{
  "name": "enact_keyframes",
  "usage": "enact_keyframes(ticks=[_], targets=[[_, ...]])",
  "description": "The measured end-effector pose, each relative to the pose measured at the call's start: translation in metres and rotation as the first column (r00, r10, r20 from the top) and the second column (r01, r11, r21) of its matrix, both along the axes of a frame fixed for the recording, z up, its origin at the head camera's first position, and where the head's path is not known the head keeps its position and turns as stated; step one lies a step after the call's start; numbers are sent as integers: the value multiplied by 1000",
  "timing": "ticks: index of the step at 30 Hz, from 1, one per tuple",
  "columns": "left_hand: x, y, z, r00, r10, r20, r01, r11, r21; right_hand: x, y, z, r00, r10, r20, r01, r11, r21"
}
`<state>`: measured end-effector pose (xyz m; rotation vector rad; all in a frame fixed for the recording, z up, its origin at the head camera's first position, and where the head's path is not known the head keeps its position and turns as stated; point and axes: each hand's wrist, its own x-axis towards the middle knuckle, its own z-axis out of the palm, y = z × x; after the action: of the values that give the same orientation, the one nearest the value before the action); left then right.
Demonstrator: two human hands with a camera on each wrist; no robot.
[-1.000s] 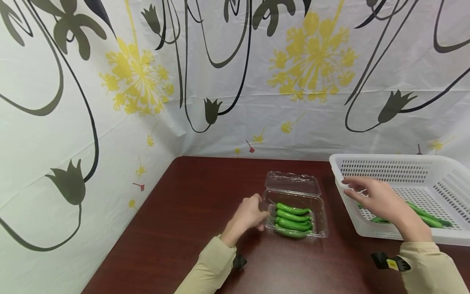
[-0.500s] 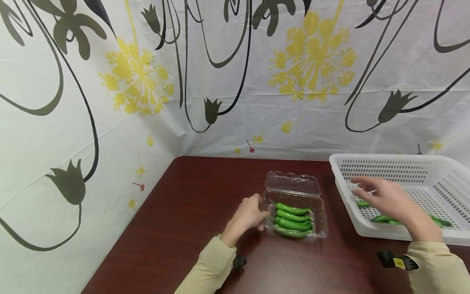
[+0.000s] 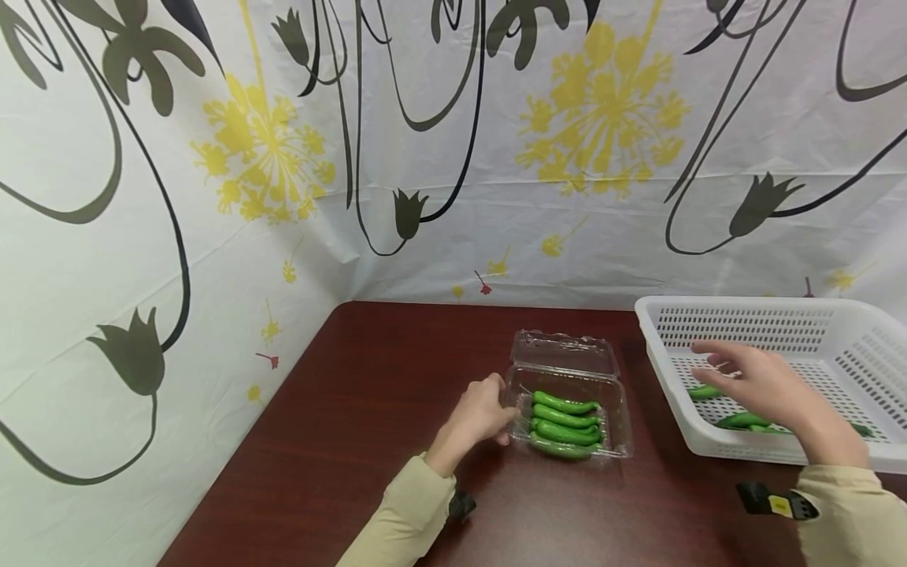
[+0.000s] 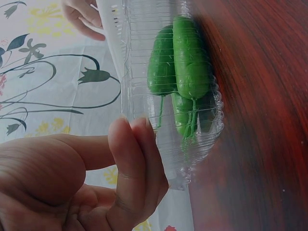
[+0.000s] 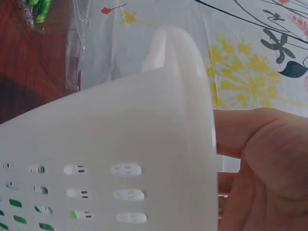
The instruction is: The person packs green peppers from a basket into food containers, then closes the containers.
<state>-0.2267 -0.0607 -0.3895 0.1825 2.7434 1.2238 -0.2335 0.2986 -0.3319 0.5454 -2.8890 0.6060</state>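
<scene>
A clear plastic clamshell container (image 3: 616, 398) stands with its lid (image 3: 563, 354) folded back. Several green peppers (image 3: 564, 420) lie side by side in it, their thin stems visible in the left wrist view. My left hand (image 3: 476, 411) is at the container's left side, pinching its edge between thumb and fingers (image 4: 129, 159). To the right, my right hand (image 3: 772, 386) hovers over the white basket (image 3: 765, 449), fingers loosely bent and nothing seen in them. Below that hand lie more green peppers (image 3: 742, 420), some covered by the forearm. The basket's wall hides part of the right hand in the right wrist view.
The basket's slotted wall (image 5: 130, 125) rises between the container and the right hand. Dark reddish-brown tabletop (image 3: 368, 394) extends left of the container and in front of it. A flower-patterned white sheet (image 3: 439, 157) hangs behind and along the left.
My right hand has shifted rightward, from the basket's left rim to farther over its inside, uncovering peppers at the left. The left hand and the container have stayed put.
</scene>
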Motion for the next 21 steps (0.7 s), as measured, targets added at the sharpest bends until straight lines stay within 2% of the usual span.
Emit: enact_keyframes(ticks=[9, 21], targets=[[1, 0, 1, 1000, 0, 7, 0, 1000, -5, -1, 12, -2, 997, -24, 73, 21, 999, 39], [0, 0, 0, 1000, -5, -1, 5, 1000, -7, -3, 22, -7, 992, -36, 119, 29, 998, 62]])
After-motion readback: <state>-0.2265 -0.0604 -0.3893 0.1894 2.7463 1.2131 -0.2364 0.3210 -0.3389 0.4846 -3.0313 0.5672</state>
